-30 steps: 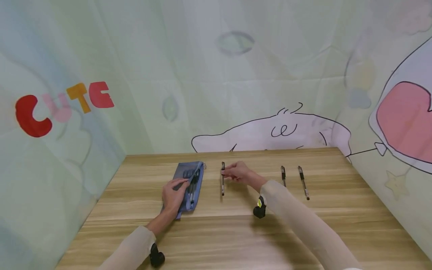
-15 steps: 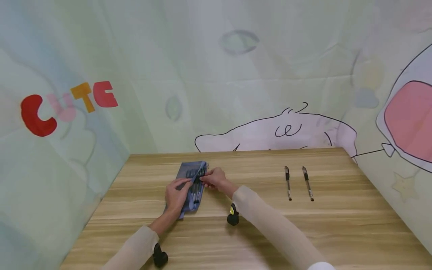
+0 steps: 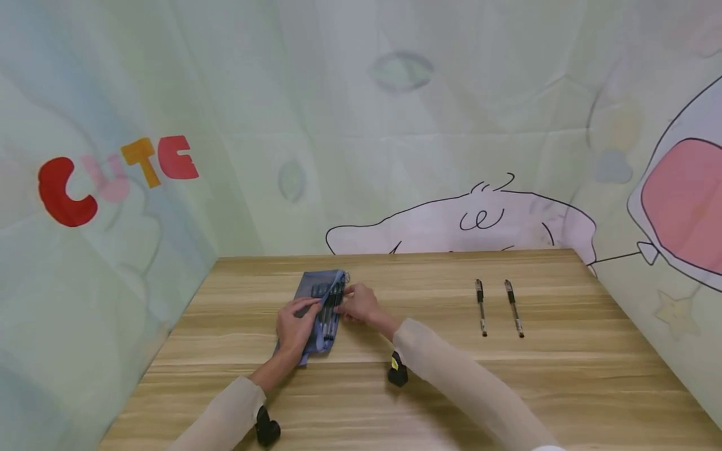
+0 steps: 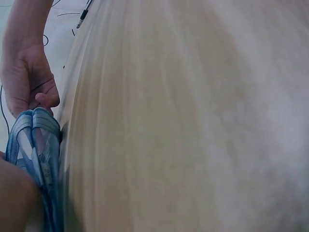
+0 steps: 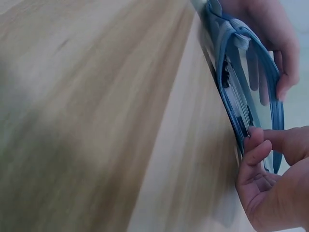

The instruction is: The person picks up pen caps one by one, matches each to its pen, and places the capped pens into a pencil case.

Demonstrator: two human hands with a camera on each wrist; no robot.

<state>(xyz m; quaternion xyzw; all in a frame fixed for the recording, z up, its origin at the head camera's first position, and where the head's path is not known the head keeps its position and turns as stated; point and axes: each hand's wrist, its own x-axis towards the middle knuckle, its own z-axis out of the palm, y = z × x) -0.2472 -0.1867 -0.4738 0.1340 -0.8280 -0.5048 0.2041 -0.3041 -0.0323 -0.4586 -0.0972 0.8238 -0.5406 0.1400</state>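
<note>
A blue mesh pencil case [image 3: 307,285] lies at the left of the tabletop, its zipped side gaping, with several black-capped pens [image 3: 329,316] inside. My left hand [image 3: 294,326] pinches the upper flap of the opening between thumb and fingers. At the opposite side of the gap is my right hand [image 3: 361,305], its thumb and forefinger spread apart at the case's edge. In the right wrist view, fingertips [image 5: 256,137] of that hand touch the opening beside the pens' ends; no pen shows clearly gripped. The pens' lower parts are partly hidden by the flap.
Two black-capped gel pens, a left one [image 3: 481,307] and a right one [image 3: 514,308], lie side by side to the right on the wooden table [image 3: 429,382]. A printed cloth backdrop [image 3: 254,188] rises behind the table's far edge.
My right hand has carried a pen leftward from the table into the pencil case, then drawn back slightly with thumb and forefinger parting. The left hand keeps holding the flap.
</note>
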